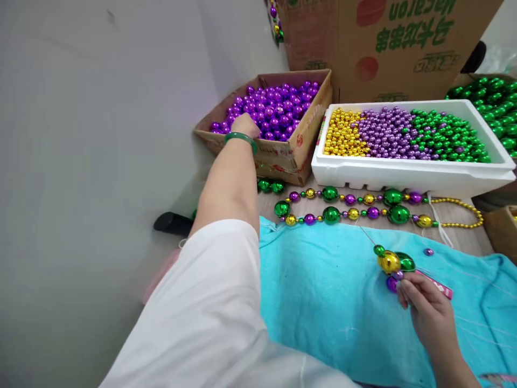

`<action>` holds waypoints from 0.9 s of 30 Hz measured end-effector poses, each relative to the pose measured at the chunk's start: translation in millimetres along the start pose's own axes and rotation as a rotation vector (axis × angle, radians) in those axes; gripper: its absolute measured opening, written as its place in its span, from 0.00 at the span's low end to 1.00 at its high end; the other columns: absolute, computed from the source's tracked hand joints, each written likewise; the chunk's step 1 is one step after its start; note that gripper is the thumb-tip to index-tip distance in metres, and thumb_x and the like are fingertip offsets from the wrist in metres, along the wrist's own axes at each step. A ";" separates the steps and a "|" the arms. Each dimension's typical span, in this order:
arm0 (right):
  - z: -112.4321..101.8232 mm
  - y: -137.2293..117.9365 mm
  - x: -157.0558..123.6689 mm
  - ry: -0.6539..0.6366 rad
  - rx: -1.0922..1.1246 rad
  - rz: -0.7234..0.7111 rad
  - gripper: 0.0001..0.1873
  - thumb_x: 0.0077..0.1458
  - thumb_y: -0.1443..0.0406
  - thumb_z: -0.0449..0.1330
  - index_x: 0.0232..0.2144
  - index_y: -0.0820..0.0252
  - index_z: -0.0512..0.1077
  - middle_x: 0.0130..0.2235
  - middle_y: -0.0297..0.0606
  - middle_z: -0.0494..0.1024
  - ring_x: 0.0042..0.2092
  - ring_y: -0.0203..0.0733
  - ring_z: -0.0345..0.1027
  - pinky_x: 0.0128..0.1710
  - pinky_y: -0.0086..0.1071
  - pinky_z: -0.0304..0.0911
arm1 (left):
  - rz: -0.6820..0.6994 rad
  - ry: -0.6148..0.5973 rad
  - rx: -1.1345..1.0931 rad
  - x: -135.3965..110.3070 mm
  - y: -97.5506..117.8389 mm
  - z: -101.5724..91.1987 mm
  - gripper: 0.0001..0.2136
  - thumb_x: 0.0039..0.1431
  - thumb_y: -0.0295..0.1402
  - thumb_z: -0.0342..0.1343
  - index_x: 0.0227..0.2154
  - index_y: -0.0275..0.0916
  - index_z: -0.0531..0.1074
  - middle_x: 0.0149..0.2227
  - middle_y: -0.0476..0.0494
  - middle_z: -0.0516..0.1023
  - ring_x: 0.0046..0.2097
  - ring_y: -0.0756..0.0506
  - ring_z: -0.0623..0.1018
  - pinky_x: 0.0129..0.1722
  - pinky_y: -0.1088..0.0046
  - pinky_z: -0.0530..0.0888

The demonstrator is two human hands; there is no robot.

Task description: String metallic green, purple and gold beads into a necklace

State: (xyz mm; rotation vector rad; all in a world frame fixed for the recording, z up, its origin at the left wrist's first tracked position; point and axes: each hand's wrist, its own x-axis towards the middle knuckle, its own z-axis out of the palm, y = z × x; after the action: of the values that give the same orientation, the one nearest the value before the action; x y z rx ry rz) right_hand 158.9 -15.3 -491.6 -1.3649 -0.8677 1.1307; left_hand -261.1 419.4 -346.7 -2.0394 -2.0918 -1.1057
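My left hand (245,125), a green bangle at its wrist, reaches into a cardboard box of shiny purple beads (278,110). Its fingers are hidden behind the back of the hand. Over the turquoise cloth (319,291), my right hand (430,302) pinches a short bead strand (390,262) of green, gold and purple beads. A thin needle or wire (367,235) sticks out beyond the small green bead at the strand's upper left. Just behind the right hand, a pink object (442,286) lies partly covered.
A white foam box (412,175) holds small gold, purple and green beads. A finished-looking bead necklace (331,215) lies along the cloth's far edge. Large green beads (490,108) fill a box at right. A tall carton (388,48) stands behind. One loose purple bead (428,251) rests on the cloth.
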 end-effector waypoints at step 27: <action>-7.9 -0.4 -39.1 0.083 -0.124 -0.023 0.10 0.54 0.58 0.64 0.32 0.60 0.76 0.20 0.30 0.67 0.23 0.32 0.59 0.21 0.27 0.57 | -0.856 -0.563 -1.748 -372.1 183.8 7.2 0.10 0.59 0.32 0.57 0.43 0.39 0.71 0.38 0.44 0.80 0.34 0.50 0.80 0.36 0.75 0.77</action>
State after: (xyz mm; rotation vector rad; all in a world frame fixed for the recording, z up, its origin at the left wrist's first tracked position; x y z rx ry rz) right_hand 155.8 -54.7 -486.0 -1.4898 -0.9030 1.0089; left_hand -41.1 80.9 -443.6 -1.4579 -2.4701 -3.9253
